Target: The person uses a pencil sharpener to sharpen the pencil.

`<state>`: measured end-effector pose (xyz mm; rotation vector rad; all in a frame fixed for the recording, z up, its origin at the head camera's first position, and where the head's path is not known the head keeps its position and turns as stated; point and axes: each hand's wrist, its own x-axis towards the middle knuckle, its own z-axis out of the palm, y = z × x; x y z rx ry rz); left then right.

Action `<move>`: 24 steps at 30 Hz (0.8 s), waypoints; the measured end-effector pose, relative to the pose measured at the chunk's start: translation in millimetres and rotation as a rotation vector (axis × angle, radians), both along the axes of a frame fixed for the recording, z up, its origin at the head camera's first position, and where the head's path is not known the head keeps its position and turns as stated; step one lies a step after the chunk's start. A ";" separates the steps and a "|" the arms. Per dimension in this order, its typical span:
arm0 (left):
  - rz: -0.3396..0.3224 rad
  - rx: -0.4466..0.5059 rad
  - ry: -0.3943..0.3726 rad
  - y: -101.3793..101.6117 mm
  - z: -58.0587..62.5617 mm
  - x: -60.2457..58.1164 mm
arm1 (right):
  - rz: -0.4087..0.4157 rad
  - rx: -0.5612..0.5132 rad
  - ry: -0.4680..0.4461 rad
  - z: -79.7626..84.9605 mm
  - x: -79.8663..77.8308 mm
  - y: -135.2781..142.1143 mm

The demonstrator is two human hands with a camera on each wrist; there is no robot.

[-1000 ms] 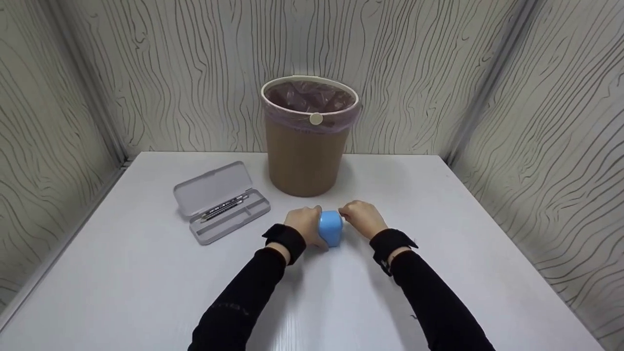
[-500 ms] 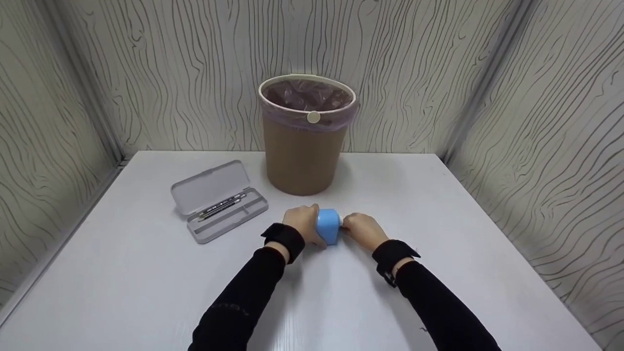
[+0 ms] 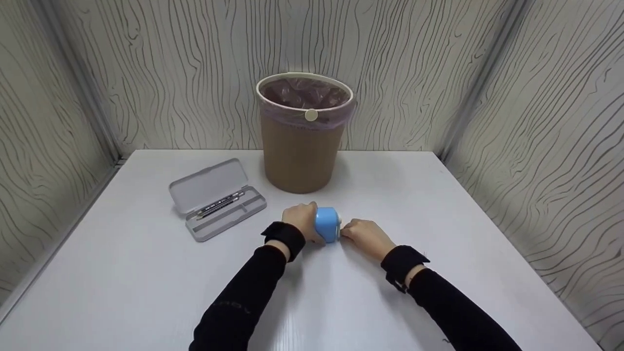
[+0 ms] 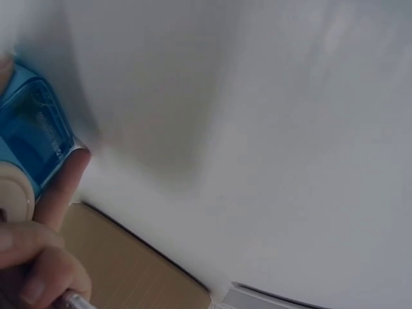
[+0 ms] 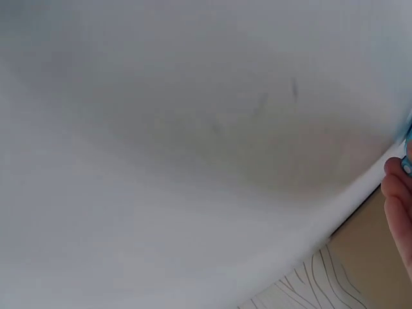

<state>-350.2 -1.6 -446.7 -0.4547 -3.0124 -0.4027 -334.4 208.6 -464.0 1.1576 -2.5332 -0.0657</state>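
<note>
On the white table, my left hand (image 3: 301, 222) grips a light-blue pencil sharpener (image 3: 325, 225) from its left side. The left wrist view shows the sharpener's see-through darker blue tray (image 4: 35, 129) and a round cream part (image 4: 14, 196). A thin pale crank handle (image 3: 338, 229) stands on the sharpener's right side. My right hand (image 3: 366, 237) pinches the lower end of that handle, its fingers curled. In the right wrist view, only part of the right hand (image 5: 399, 206) and a bit of blue show at the edge. A shiny small end (image 4: 76, 300) appears by the fingers; its kind is unclear.
A grey pencil case (image 3: 209, 185) lies unfolded at the left, with a few dark patterned pencils (image 3: 219, 204) in it. Behind the hands stands a brown bin (image 3: 300, 151) lined with a purple bag. Wood-patterned walls (image 3: 390, 73) enclose the table's back and sides.
My right hand has moved down and slightly right beside the sharpener, bringing the pale crank handle into sight. My left hand keeps its hold. The whole head view has shifted slightly.
</note>
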 end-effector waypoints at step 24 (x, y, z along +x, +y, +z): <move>-0.069 -0.053 -0.006 -2.6 3.5 -2.8 | -0.042 -0.145 0.109 53.7 -17.6 -1.4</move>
